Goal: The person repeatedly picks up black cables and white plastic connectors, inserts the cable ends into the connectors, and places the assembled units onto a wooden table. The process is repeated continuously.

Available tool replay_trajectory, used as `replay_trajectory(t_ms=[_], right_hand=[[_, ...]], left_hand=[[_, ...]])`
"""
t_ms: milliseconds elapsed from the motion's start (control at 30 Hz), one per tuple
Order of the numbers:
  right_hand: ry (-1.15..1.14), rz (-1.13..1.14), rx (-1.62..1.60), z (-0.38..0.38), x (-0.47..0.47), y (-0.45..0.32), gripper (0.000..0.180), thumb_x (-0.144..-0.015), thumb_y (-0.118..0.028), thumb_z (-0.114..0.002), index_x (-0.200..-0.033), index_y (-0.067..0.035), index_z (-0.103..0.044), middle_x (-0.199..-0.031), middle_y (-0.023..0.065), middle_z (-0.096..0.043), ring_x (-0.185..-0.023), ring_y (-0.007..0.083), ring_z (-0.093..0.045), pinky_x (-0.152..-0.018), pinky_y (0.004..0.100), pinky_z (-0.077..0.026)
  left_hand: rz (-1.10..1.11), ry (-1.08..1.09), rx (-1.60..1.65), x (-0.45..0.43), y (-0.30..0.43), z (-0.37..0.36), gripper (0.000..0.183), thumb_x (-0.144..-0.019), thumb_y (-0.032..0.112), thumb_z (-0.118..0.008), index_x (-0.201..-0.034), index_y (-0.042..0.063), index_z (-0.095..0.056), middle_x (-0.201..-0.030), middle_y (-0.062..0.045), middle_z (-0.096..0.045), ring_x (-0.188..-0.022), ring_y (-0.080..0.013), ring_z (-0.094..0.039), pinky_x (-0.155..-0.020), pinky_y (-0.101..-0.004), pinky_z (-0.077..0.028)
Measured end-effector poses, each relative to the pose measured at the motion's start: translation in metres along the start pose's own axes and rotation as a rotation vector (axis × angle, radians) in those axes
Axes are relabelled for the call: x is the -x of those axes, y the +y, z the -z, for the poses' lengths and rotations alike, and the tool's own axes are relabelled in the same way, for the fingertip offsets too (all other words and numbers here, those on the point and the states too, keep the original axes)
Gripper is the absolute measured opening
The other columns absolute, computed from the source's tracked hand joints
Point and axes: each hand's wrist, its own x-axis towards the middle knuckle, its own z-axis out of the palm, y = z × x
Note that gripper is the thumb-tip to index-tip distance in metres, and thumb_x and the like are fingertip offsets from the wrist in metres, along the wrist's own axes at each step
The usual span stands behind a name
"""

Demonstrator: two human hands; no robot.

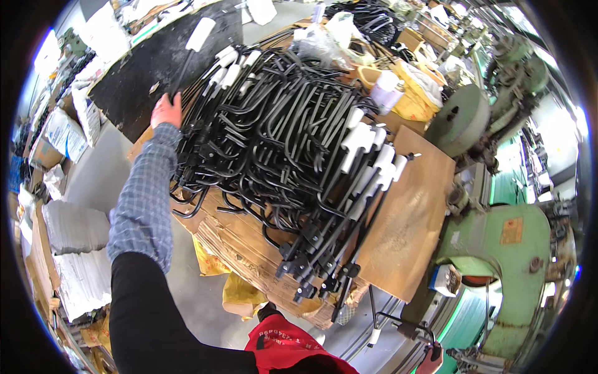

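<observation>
At the upper left, my left hand reaches along the pile's edge, its thumb and fingers around a thin black rod. That rod ends in a white foam-like sleeve. My right hand is low at the right rim, partly cut off by dark surroundings, closed on a bent black tube. Near that tube hangs a rod with a small white end; whether they are joined is hard to tell. Before me lies a large heap of bent black tubes, with several white-sleeved rods along its right side.
Flattened cardboard lies under the heap. A green machine press with a flywheel stands at the right. A black board is at the upper left. Plastic bags and a white bottle sit behind the heap. Stacked white bundles stand left.
</observation>
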Motion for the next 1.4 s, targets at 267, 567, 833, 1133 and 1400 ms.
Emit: replay_trajectory(t_ms=[267, 567, 833, 1133, 1400], right_hand=[[0.134, 0.416, 0.061, 0.035, 0.001, 0.027, 0.033, -0.081, 0.008, -0.060, -0.113, 0.001, -0.062, -0.104, 0.0131, -0.065, -0.086, 0.0220, -0.063, -0.082, 0.0344, -0.050], [-0.615, 1.110, 0.207, 0.074, 0.076, -0.081, 0.081, -0.071, -0.037, -0.078, -0.136, -0.003, -0.045, -0.123, 0.0264, -0.051, -0.114, 0.0420, -0.048, -0.101, 0.0475, -0.040], [-0.392, 0.893, 0.743, 0.116, 0.020, 0.013, 0.042, -0.087, -0.021, -0.061, -0.128, -0.018, -0.053, -0.129, 0.0107, -0.051, -0.096, 0.0326, -0.058, -0.085, 0.0397, -0.051], [-0.203, 0.753, 0.528, 0.090, -0.019, 0.015, 0.045, -0.088, -0.019, -0.062, -0.129, -0.007, -0.046, -0.109, 0.0209, -0.054, -0.096, 0.0387, -0.058, -0.079, 0.0460, -0.051], [-0.241, 0.704, 0.503, 0.069, -0.029, 0.020, 0.049, -0.088, -0.023, -0.062, -0.129, -0.004, -0.045, -0.112, 0.0227, -0.056, -0.096, 0.0403, -0.060, -0.081, 0.0455, -0.051]], left_hand=[[-0.884, -0.129, 0.063, 0.165, 0.044, 0.281, 0.040, -0.070, 0.030, -0.077, -0.099, 0.004, -0.066, -0.110, -0.017, -0.064, -0.094, -0.0346, -0.063, -0.081, -0.0417, -0.048], [-1.660, -0.456, 0.309, 0.492, 0.248, 0.400, 0.046, -0.072, 0.050, -0.072, -0.094, 0.010, -0.060, -0.089, -0.005, -0.057, -0.074, -0.0230, -0.059, -0.061, -0.0385, -0.045], [-1.541, -0.712, 0.237, 0.555, 0.349, 0.364, 0.046, -0.081, 0.048, -0.066, -0.105, 0.010, -0.063, -0.093, -0.009, -0.062, -0.084, -0.0280, -0.063, -0.072, -0.0383, -0.050], [-1.776, -0.693, 0.300, 0.617, 0.477, 0.340, 0.048, -0.078, 0.052, -0.067, -0.101, 0.010, -0.066, -0.097, -0.011, -0.062, -0.097, -0.0270, -0.060, -0.082, -0.0398, -0.047], [-1.877, -0.772, 0.163, 0.612, 0.492, 0.316, 0.058, -0.079, 0.062, -0.060, -0.102, 0.009, -0.066, -0.098, -0.011, -0.067, -0.093, -0.0264, -0.066, -0.079, -0.0396, -0.051]])
